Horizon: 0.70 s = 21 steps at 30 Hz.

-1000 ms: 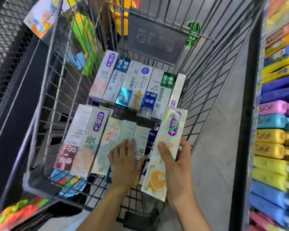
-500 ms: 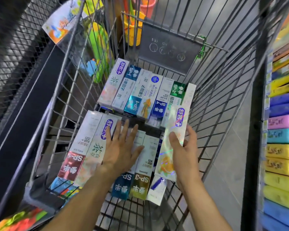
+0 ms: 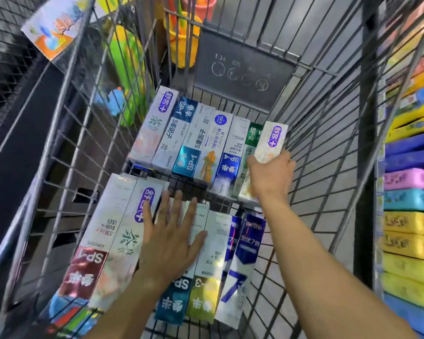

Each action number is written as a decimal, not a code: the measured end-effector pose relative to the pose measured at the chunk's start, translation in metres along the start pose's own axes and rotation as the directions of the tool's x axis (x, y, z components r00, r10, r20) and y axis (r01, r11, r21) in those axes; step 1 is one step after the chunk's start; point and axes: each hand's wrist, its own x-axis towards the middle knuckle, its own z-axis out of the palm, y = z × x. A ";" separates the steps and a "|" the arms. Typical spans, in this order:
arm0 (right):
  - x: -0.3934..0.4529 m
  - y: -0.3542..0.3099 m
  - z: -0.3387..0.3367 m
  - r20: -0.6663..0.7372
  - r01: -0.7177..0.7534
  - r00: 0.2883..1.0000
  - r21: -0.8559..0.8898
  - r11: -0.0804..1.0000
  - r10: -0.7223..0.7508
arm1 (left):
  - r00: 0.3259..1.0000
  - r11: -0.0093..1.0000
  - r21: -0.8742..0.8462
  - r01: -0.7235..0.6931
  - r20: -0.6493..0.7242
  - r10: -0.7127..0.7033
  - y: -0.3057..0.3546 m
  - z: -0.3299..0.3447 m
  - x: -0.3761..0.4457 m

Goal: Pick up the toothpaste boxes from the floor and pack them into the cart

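A wire shopping cart [image 3: 66,133] holds two rows of toothpaste boxes lying flat. The far row [image 3: 194,140] has several boxes side by side. The near row [image 3: 113,236] also has several. My left hand [image 3: 171,238] lies flat, fingers spread, pressing on the middle boxes of the near row. My right hand [image 3: 271,177] grips a shiny white toothpaste box [image 3: 271,140] with a purple logo, held at the right end of the far row, next to the green SP-2 box [image 3: 252,135].
The cart's grey child-seat flap [image 3: 242,69] stands at the far end. Shelves of coloured packets [image 3: 411,192] line the right side. Toys and a yellow bucket [image 3: 181,42] sit beyond the cart. A dark mesh rack [image 3: 8,69] is on the left.
My right hand carried the white box from the near row's right end forward to the far row's right end. My left hand slid up the near row and spread flat.
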 end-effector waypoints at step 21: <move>0.016 0.009 -0.005 0.122 0.237 0.971 -0.493 0.837 -0.204 | 1.000 0.999 0.023 -0.025 -0.003 0.025 -0.003 0.001 0.002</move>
